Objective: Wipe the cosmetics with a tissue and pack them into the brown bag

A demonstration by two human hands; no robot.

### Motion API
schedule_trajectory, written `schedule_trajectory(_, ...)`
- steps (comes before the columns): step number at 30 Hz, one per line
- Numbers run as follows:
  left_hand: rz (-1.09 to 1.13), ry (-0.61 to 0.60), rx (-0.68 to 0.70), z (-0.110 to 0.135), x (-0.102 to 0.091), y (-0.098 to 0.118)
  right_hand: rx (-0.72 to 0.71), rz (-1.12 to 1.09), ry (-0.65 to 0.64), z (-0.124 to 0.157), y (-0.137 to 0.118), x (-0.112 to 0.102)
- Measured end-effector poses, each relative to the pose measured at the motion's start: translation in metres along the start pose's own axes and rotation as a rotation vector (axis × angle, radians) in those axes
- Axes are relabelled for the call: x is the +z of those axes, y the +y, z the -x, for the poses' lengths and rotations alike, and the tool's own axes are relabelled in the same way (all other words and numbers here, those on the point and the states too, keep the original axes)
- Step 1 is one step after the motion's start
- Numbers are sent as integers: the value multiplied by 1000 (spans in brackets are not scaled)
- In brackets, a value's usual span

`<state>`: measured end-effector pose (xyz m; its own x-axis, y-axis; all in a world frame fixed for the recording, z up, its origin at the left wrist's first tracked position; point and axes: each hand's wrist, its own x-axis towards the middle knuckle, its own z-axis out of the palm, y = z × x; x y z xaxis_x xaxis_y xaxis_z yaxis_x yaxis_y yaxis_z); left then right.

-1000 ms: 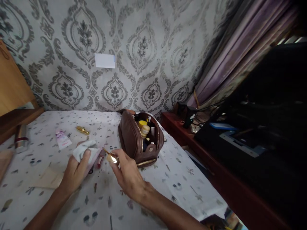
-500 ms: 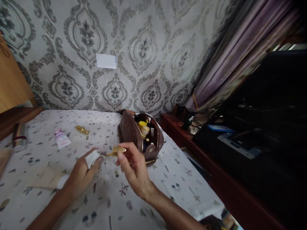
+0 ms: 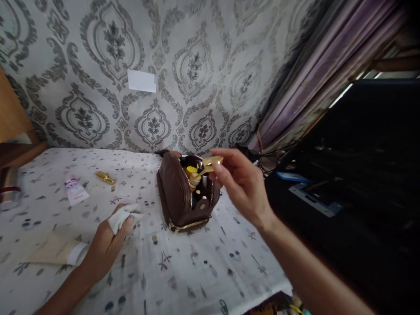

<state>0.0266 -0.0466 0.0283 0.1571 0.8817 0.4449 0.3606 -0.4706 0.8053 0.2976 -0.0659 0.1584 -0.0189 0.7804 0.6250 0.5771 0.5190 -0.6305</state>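
My right hand [image 3: 244, 188] pinches a shiny gold clip [image 3: 212, 162] between thumb and fingers, above the open brown cosmetic bag [image 3: 173, 183]. One thin arm of the clip slants down to the left, over the bag's opening. Inside the bag are yellow-lidded jars [image 3: 194, 175] and several small bottles; its far contents are partly hidden. Lower left, my left hand [image 3: 106, 238] is closed around a crumpled white wipe [image 3: 124, 215], just above the patterned cloth. Another gold item [image 3: 105, 177] lies on the cloth beyond it.
On the cloth [image 3: 183, 280] lie a pink-and-white tube [image 3: 76, 190] and a beige tube with a white cap [image 3: 54, 251]. A cylindrical container [image 3: 9, 188] stands at the left edge. A dark shelf with a blue-edged object [image 3: 292, 177] is at the right.
My right hand has carried the gold clip right and up, away from the wipe, to above the bag. My left hand stays low with the wipe. The view has shifted slightly.
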Motion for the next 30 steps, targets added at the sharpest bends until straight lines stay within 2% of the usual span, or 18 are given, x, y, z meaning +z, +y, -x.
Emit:
schedule_trajectory(2, 6, -47, 26, 1, 0, -3, -54, 179, -40, -15, 11, -16)
schedule_trajectory(4, -4, -83, 50, 2, 1, -6, -62, 311, -136, -26, 24, -24)
schedule_trajectory(7, -30, -144, 70, 4, 2, -12, -53, 444, -299, -33, 44, -28)
schedule_trajectory(11, -36, -161, 26, 7, 5, -20, -66, 606, -405, -34, 63, -27)
schedule_trajectory(18, -63, -85, -24, 13, 11, -31, -59, 736, -510, -34, 77, -26)
schedule_trajectory(24, -94, -144, 13, 17, 14, -39, -33, 788, -570, -30, 83, -21)
schedule_trajectory(30, -172, -156, 89, 21, 16, -50, -1, 794, -543, -29, 89, -16)
